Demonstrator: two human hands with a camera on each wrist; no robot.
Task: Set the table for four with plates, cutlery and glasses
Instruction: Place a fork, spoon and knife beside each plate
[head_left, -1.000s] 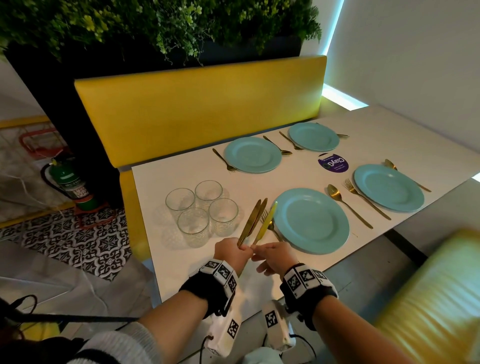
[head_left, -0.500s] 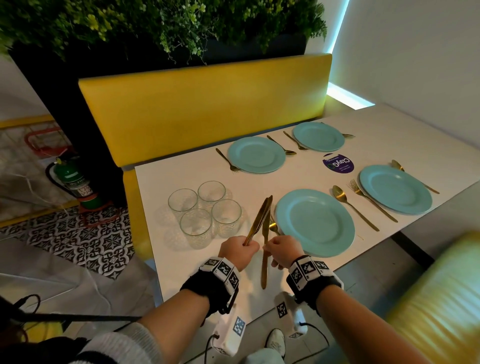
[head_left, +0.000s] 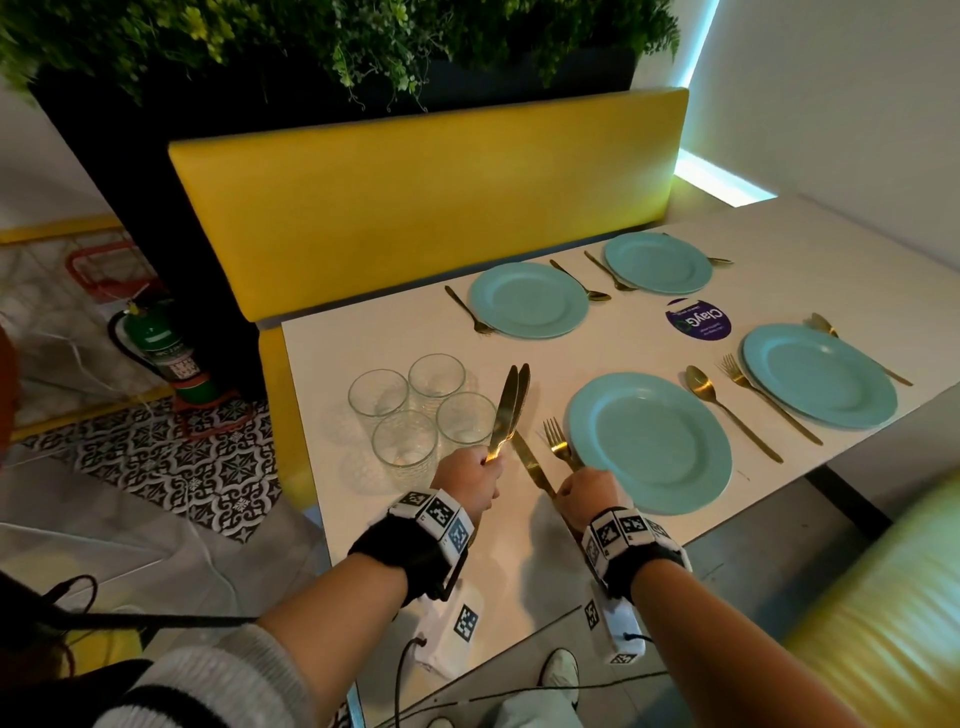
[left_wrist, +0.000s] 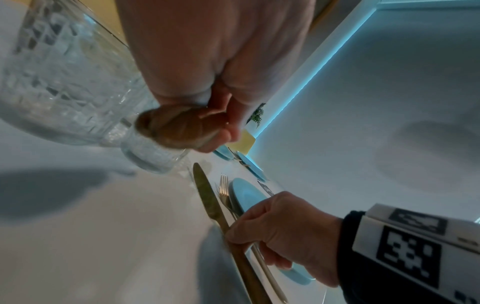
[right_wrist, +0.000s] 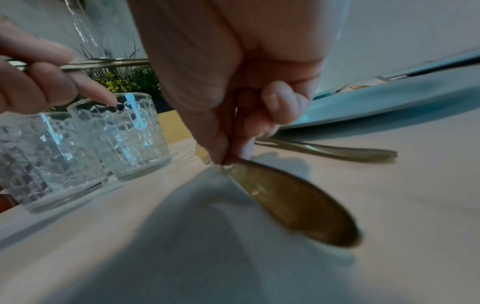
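At the near edge of the white bench, the right hand is curled over the handle end of a gold table knife and pinches it; the right wrist view shows the fingers closed on the handle with its rounded end down at the bench surface. That knife lies with its long axis running from the near edge away toward the far side, blade leading, just left of a gold fork that sits beside the nearest round teal plate. The left hand, a little farther left, grips two more gold knives in a closed fist, blades angled up and away over the bench. Just beyond that hand stand four clear faceted glasses in a cluster, not yet distributed. I judge the knife needs only to be let go, parallel to the fork. The other three teal plates lie farther off, so the held knives must travel toward the far edge and the right side.
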